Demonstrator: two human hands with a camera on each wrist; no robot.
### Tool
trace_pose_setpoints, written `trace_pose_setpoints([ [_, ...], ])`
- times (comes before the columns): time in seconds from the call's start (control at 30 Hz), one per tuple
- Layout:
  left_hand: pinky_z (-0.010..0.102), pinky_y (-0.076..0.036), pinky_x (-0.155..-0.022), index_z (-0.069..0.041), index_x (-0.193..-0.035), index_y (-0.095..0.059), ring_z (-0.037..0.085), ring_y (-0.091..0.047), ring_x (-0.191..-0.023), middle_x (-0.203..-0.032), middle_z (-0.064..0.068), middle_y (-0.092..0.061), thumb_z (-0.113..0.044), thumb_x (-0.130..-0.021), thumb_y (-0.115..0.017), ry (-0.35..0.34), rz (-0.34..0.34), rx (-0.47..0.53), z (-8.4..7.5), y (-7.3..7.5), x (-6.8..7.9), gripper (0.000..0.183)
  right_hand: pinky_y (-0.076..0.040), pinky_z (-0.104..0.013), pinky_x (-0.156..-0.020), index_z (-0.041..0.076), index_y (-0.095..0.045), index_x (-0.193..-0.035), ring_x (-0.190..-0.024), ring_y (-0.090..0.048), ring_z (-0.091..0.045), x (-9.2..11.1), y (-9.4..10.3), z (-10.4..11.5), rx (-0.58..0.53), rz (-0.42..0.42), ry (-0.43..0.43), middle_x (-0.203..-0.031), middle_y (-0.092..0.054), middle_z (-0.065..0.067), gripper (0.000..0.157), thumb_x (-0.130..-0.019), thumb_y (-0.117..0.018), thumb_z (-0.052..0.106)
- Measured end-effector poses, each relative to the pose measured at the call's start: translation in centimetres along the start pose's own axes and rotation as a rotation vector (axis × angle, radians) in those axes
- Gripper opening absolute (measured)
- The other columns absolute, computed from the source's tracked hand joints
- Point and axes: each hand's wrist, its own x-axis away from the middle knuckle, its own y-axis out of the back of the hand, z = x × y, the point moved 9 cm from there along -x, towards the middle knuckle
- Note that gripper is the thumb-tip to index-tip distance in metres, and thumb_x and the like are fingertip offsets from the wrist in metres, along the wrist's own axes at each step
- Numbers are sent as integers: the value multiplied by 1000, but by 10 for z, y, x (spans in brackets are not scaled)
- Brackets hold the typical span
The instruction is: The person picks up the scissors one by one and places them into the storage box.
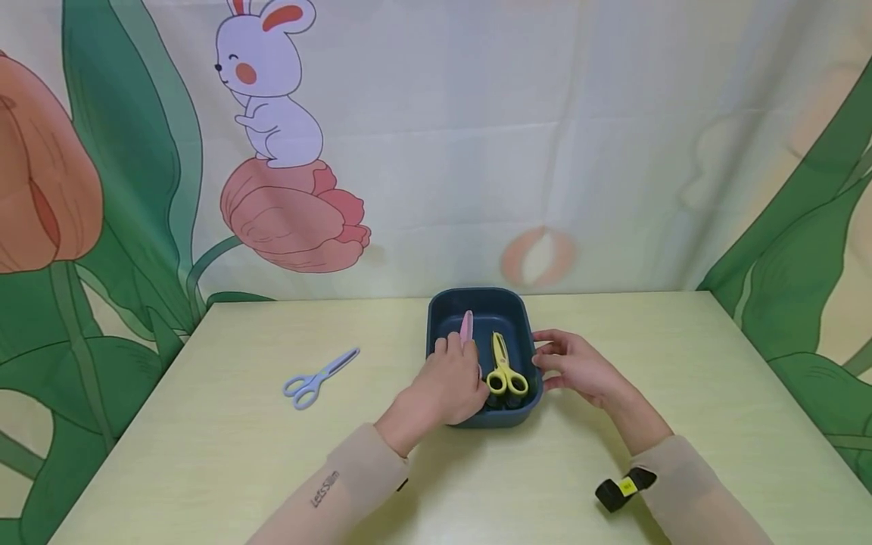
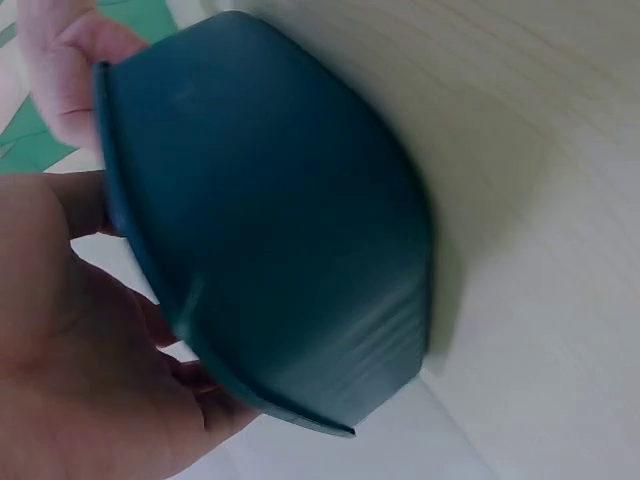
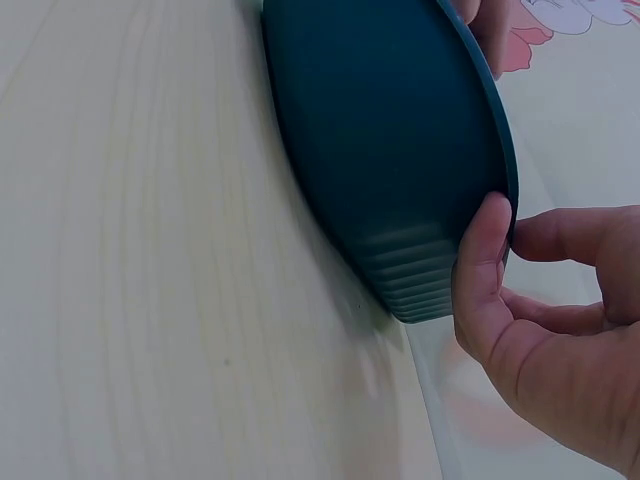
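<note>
A dark blue box (image 1: 480, 297) with rounded corners stands on the table near its back edge. My left hand (image 1: 453, 382) reaches over the box's left side and grips pink scissors (image 1: 466, 325), whose closed blades point away from me beyond the fingers. Its palm hides most of their handles. Yellow scissors (image 1: 502, 367) lie in the right half of the box, handles toward me, over something dark. On the right side, my right hand (image 3: 560, 310) pinches the box rim, thumb along the outer wall (image 3: 390, 130). From the left wrist, the box wall (image 2: 280, 220) hides the scissors.
Light blue scissors (image 1: 320, 378) lie on the table (image 1: 232, 454) left of the box, blades angled toward the back right. Behind the table's back edge hangs a printed curtain (image 1: 436, 151). A black strap (image 1: 623, 488) with a yellow label hangs at my right sleeve.
</note>
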Motion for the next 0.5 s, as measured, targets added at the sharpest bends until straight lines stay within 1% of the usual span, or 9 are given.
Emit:
trace_pose_setpoints([
  [0.13,34,-46,-76,9,-135,-50,29,-43,-98,-109,19,-48,-32,-102,-56,13,42,-40,1,-7,-4,54,-60,-34,-75,-10,-35,-149,-94,-61,-29,1,-1,-1,-3,1,-6,-118,-51,-26,50,-104,-53,3],
  [0.27,36,-48,-81,9,-138,-50,30,-45,-100,-115,21,-49,-34,-102,-57,21,81,-48,1,-11,-6,56,-60,-34,-75,-9,-35,-150,-96,-61,-30,0,0,-2,-2,-2,-9,-119,-51,-26,51,-105,-53,4],
  [0.37,38,-50,-87,9,-139,-50,31,-46,-105,-121,23,-49,-35,-103,-56,40,117,-43,2,-16,-7,57,-60,-34,-75,-9,-35,-150,-96,-60,-30,-1,1,-1,0,-6,-9,-120,-51,-27,51,-105,-53,4],
  [0.5,40,-50,-94,8,-145,-46,33,-47,-112,-128,26,-48,-36,-103,-57,75,175,-29,4,-24,-8,62,-60,-35,-75,-9,-35,-150,-97,-60,-31,-1,1,-2,-1,-6,-10,-120,-51,-26,51,-105,-53,3],
])
